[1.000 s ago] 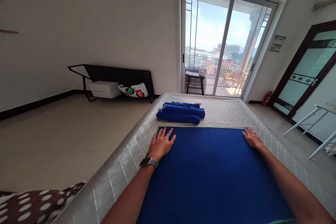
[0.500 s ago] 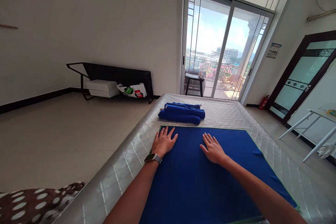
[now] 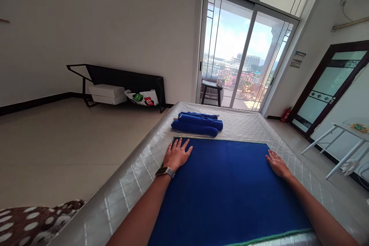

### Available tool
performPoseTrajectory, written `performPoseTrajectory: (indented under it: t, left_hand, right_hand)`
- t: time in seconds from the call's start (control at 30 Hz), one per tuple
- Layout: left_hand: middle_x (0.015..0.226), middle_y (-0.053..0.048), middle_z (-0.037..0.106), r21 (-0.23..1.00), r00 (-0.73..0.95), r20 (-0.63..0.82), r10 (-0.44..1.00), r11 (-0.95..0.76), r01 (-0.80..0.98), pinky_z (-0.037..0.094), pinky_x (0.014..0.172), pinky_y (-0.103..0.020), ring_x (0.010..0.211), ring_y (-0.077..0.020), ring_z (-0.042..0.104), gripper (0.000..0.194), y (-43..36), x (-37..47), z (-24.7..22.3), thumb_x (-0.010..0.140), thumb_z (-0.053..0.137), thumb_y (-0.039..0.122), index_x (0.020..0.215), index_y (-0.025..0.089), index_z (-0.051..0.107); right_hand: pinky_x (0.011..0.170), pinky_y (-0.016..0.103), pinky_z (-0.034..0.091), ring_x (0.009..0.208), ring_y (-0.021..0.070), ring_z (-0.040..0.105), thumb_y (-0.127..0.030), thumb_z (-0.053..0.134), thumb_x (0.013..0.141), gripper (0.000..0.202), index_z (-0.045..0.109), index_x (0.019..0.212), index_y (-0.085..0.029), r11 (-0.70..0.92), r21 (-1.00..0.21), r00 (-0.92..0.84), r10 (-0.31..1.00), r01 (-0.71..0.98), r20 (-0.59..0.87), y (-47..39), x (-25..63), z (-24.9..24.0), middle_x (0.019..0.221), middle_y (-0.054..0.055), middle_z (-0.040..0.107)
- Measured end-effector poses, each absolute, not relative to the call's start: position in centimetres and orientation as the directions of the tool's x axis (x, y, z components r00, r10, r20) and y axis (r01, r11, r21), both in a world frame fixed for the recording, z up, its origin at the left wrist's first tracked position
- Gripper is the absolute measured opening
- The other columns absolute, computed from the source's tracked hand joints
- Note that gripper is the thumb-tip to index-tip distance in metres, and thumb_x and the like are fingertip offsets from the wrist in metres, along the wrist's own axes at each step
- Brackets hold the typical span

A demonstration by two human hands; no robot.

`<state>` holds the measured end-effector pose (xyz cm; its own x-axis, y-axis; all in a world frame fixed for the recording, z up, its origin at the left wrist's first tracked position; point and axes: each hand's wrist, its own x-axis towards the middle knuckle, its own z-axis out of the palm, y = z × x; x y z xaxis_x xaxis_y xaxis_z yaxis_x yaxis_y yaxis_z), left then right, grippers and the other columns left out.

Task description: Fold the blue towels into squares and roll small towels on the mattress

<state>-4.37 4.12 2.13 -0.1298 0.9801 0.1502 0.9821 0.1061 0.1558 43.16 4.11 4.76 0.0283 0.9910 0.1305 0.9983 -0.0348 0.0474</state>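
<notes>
A blue cloth (image 3: 225,188) with green edging lies spread flat on a silvery quilted mattress (image 3: 121,188). My left hand (image 3: 175,155), with a watch on its wrist, rests palm down on the cloth's far left corner, fingers spread. Over at the far right corner, my right hand (image 3: 278,164) lies flat with its fingers stretched out. Neither hand holds anything. Just beyond the cloth's far edge sit several rolled blue cloths (image 3: 197,124), stacked together.
A brown polka-dot blanket (image 3: 25,223) is at the lower left. Against the wall stands a black rack (image 3: 123,78) with white boxes (image 3: 106,94). Glass sliding doors (image 3: 227,50) are ahead, and a white table (image 3: 351,128) stands at the right.
My right hand has slid right across the cloth from its middle to the far right corner, and the cloth's right side looks smoother. My left hand stays at the left corner.
</notes>
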Motion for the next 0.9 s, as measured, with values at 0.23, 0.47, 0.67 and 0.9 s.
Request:
performPoseTrajectory:
  t: [0.23,0.47,0.67,0.9]
  left_hand:
    - [0.16,-0.008,0.035,0.156,-0.134,0.154,0.979,0.11,0.982,0.017,0.121,-0.047,0.149,-0.0274,0.028,0.061,4.4,-4.4,2.0,0.096,0.036,0.051,0.152,0.026,0.039]
    - [0.161,-0.01,0.033,0.14,-0.139,0.139,0.98,0.119,0.983,0.016,0.122,-0.046,0.15,-0.0266,0.026,0.061,4.3,-4.3,2.0,0.098,0.035,0.05,0.153,0.025,0.036]
    - [0.161,-0.009,0.033,0.157,-0.131,0.151,0.98,0.107,0.982,0.016,0.121,-0.047,0.15,-0.0273,0.026,0.06,4.3,-4.5,1.9,0.098,0.036,0.05,0.153,0.026,0.037]
    - [0.161,-0.01,0.032,0.171,-0.143,0.13,0.981,0.12,0.978,0.015,0.122,-0.046,0.15,-0.0271,0.025,0.06,4.0,-4.1,2.5,0.099,0.035,0.05,0.153,0.024,0.037]
  right_hand:
    - [0.095,0.047,0.052,0.112,0.0235,0.06,-0.04,0.061,0.096,0.037,0.058,0.128,-0.022,-0.044,0.05,0.034,0.984,0.998,0.174,4.2,42.6,5.7,0.133,0.009,0.058]
    - [0.119,0.047,0.025,0.146,0.0286,0.03,-0.037,0.039,0.103,0.047,0.047,0.147,-0.023,0.229,0.016,-0.229,0.967,0.973,0.114,6.0,32.1,4.2,0.159,0.009,0.036]
    - [0.09,0.045,0.055,0.107,0.0229,0.062,-0.039,0.062,0.095,0.037,0.058,0.127,-0.019,0.294,-0.029,-0.291,0.954,0.955,0.065,8.7,26.9,3.2,0.128,0.008,0.06]
    - [0.12,0.053,0.019,0.15,0.0287,0.022,-0.05,0.021,0.103,0.058,0.031,0.156,-0.027,0.138,-0.035,-0.138,0.99,0.99,-0.021,10.2,33.5,3.0,0.163,0.008,0.029]
